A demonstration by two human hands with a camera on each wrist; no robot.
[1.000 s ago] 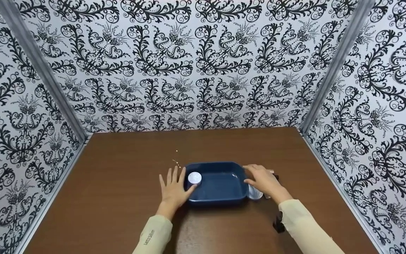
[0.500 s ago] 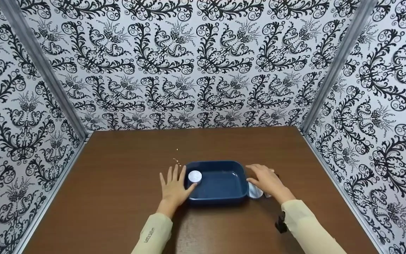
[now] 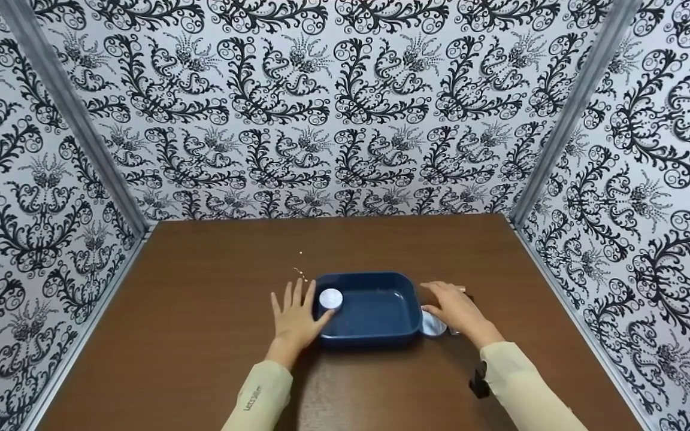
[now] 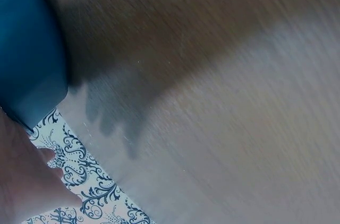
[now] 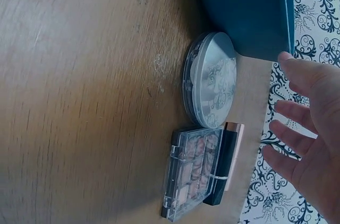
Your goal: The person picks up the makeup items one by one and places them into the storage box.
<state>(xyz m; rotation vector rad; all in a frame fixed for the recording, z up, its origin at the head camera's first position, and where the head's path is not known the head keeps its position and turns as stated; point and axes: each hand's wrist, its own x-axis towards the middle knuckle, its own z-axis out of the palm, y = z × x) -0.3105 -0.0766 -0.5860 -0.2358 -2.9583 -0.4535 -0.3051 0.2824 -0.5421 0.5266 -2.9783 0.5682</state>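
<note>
Scroll-patterned walls (image 3: 333, 108) around brown tabletop (image 3: 213, 257)

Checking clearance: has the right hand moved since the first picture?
Yes: in the head view, the right hand has shifted slightly rightward, away from the unmoved blue rectangular dish.

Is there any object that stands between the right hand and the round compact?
Nothing visible stands between the right hand and the round compact. The blue tray and the clear-lidded palette are beside the compact, on opposite sides.
</note>
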